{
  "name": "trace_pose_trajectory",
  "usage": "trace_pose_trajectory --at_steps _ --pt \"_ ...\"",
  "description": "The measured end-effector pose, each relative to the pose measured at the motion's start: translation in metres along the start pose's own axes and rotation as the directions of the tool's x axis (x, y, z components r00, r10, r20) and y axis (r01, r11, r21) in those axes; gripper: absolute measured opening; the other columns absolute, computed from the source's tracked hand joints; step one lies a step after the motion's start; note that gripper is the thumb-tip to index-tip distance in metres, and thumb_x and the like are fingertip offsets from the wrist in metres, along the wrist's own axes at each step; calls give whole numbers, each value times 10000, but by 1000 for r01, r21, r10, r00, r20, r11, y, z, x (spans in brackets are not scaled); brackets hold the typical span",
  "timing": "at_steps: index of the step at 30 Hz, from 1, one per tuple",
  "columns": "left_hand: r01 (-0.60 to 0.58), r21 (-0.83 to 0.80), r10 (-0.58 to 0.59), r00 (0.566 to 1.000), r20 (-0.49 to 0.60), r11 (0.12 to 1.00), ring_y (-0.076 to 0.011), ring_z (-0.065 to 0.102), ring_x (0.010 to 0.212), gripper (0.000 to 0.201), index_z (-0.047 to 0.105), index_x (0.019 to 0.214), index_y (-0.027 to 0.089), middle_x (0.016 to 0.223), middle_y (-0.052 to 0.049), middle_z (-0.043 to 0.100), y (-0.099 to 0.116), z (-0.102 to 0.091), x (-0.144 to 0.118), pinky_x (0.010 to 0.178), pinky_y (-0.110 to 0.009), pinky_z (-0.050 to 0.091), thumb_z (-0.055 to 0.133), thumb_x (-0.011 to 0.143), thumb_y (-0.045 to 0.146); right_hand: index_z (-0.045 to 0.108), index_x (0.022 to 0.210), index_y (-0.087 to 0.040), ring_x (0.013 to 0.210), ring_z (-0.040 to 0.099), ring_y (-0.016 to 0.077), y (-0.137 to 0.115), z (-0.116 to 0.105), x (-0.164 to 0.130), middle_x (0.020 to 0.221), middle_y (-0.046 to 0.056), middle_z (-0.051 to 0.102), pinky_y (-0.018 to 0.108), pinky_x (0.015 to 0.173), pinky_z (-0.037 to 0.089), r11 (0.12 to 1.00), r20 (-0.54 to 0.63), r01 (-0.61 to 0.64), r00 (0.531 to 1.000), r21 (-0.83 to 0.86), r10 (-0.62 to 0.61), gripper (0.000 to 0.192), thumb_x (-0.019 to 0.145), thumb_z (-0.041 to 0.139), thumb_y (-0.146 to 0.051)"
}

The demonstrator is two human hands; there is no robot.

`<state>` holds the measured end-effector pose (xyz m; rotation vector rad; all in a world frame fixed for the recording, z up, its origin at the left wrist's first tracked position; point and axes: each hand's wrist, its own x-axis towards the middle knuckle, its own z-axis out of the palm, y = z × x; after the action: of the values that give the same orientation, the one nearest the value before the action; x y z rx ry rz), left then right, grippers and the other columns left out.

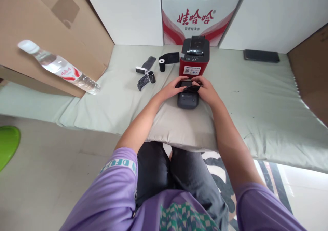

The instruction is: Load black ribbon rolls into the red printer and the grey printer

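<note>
A small dark grey handheld printer [188, 101] lies on the cloth-covered surface in front of me, a black strip [192, 88] across its upper part. My left hand [175, 88] curls around the printer's left side, its thumb by the strip's left end. On the other side, my right hand [205, 90] is closed at the strip's right end, fingers bent over the printer's far edge. Both hands partly hide the printer's far half. Just behind them stands a red and black box-shaped printer [194, 58] with a dark strip on top.
Left of the red printer lie several small paper rolls [162, 66] with black strips unrolled. A water bottle [69, 70] leans by a cardboard box [84, 36] at left. A black phone [261, 56] lies far right. White cartons [200, 21] line the back.
</note>
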<state>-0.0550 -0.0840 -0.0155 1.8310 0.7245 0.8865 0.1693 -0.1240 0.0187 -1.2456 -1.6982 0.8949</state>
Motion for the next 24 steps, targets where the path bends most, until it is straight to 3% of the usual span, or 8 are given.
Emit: trace_pose_trajectory --at_steps 6,13,19,22,24 --pt "-15 42 14 1000 10 999 -373 585 1484 772 621 1450 216 1562 -188 630 5 -1 -2 1282 -553 427 761 870 706 717 1091 -295 1157 690 299 -5 -12 -1 1220 65 778 574 1145 536 1000 77 6 997 11 -7 230 885 660 -379" --pt "62 81 -59 998 -34 995 -319 582 1480 541 663 1428 216 1544 -131 668 20 2 -4 1318 -501 381 669 978 516 717 1125 -298 1183 691 299 -7 -18 -2 1275 79 765 574 1137 552 999 115 -28 993 24 25 285 848 701 -368" --pt "123 79 -120 992 -48 989 -294 592 1459 424 694 1381 205 1505 -102 699 27 2 -2 1314 -475 380 563 1044 428 704 1113 -254 1070 700 277 -8 -15 -6 1194 95 767 549 1075 579 996 -29 -82 996 -31 81 304 824 714 -348" --pt "132 48 -128 989 -73 990 -291 604 1449 395 718 1328 223 1457 -83 727 25 3 -1 1315 -466 375 506 1078 443 695 1185 -255 966 698 260 -12 -11 -25 1068 73 756 560 1024 595 982 -88 -185 980 -39 181 360 833 637 -304" --pt "129 28 -126 988 -88 991 -291 620 1431 408 733 1302 230 1436 -78 739 23 4 0 1307 -454 382 480 1088 470 673 1258 -262 990 704 276 -16 -4 -45 1086 76 750 575 1013 600 973 -141 -232 963 -17 227 454 811 596 -282"
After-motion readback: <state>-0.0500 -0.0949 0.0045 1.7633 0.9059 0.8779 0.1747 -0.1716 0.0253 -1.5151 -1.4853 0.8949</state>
